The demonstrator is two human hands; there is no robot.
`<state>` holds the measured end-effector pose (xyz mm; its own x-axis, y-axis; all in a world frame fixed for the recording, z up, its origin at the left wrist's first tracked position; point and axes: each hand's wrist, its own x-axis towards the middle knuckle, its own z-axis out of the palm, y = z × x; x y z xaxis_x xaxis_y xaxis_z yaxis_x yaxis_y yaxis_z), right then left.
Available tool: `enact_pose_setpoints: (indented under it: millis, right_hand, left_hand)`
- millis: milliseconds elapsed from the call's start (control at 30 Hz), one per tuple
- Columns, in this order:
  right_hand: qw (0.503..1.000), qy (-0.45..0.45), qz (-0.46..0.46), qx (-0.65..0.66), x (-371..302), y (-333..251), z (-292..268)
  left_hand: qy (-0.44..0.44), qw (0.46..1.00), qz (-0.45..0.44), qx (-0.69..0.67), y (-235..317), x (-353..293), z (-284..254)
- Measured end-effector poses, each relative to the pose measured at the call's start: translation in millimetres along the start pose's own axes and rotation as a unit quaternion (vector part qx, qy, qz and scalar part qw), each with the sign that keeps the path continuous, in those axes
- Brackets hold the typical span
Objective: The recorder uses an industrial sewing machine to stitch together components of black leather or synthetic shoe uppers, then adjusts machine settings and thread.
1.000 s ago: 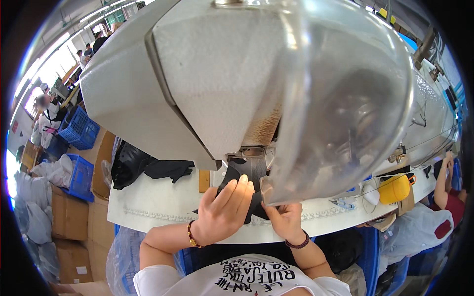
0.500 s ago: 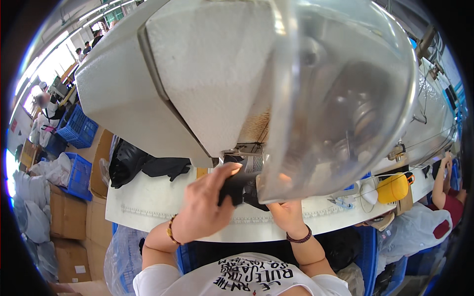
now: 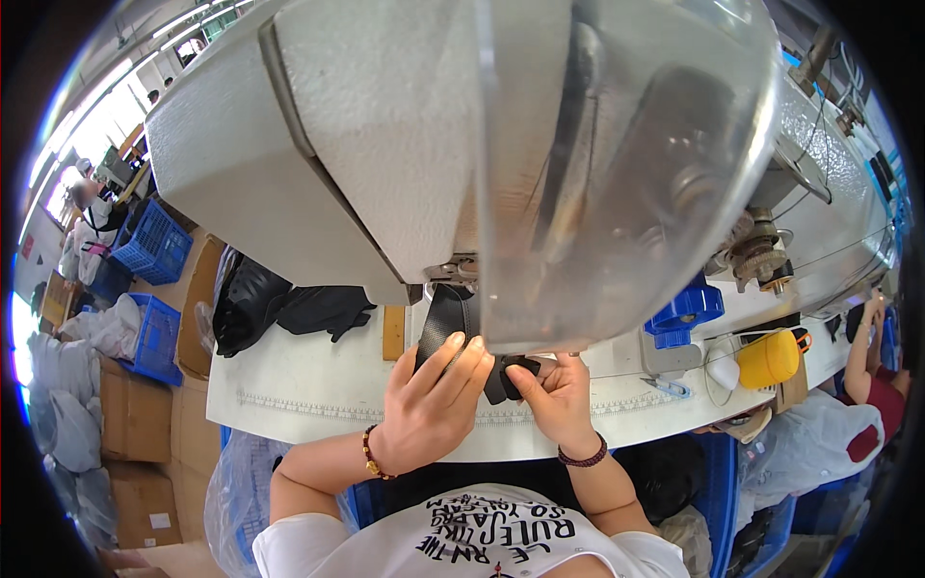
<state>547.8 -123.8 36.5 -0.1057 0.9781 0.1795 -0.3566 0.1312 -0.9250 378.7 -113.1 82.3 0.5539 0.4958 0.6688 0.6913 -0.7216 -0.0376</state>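
Observation:
A black strip of fabric with a visible seam line (image 3: pixel 447 316) runs from under the sewing machine head (image 3: pixel 385 125) toward me. My left hand (image 3: pixel 432 403) lies over its near part, fingers close together and gripping it against the table side. My right hand (image 3: pixel 561 397) pinches the strip's dark loose end between thumb and fingers, just right of the left fingertips. Part of the right fingers sits behind the clear curved guard (image 3: pixel 617 241). The metal parts at the needle (image 3: pixel 453 270) show only partly above the fabric.
Black fabric pieces (image 3: pixel 323 310) lie on the white table (image 3: pixel 299 385) at left. To the right are a blue plastic part (image 3: pixel 686 310), a small cutter (image 3: pixel 667 387) and a yellow container (image 3: pixel 769 366). Blue crates (image 3: pixel 154 246) and cartons (image 3: pixel 140 414) stand left; another person's arm (image 3: pixel 858 352) shows far right.
The guard and machine appear shifted left in view, uncovering the blue part. My left fingers have come down and flattened over the fabric; my right hand now shows pinching its end.

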Motion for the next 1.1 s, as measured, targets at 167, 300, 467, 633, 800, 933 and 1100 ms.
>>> enact_pose_setpoints:
  millis: [167, 300, 467, 633, 800, 933, 1100]
  right_hand:
    - [0.999, 0.001, -0.031, -0.005, -2.1, 0.4, -2.5]
    - [0.997, 0.007, -0.037, -0.062, -2.0, 1.9, -0.5]
    - [0.99, 0.048, -0.106, -0.084, 3.8, 7.2, 1.9]
    - [0.991, 0.033, -0.08, -0.103, 10.3, 9.7, -1.8]
    - [0.997, 0.07, -0.026, -0.013, 14.2, 7.5, -3.4]
    - [0.997, 0.071, -0.001, 0.042, 17.6, 8.0, -4.6]
    - [0.859, 0.05, -0.259, -0.44, 27.6, 20.2, -12.1]
  left_hand:
    - [-0.002, 1.0, -0.002, 0.009, 2.2, 0.4, -0.5]
    - [0.005, 1.0, -0.001, 0.0, 2.9, -1.1, 1.1]
    - [-0.009, 1.0, 0.008, 0.025, 0.3, 0.9, 2.4]
    - [-0.018, 1.0, 0.003, 0.02, -3.7, 10.2, 1.4]
    - [-0.031, 0.999, 0.013, 0.036, -4.7, 17.0, -2.7]
    - [-0.031, 0.999, 0.005, 0.026, -6.4, 20.8, -3.3]
    - [-0.017, 1.0, 0.01, 0.007, -18.4, 28.3, -1.7]
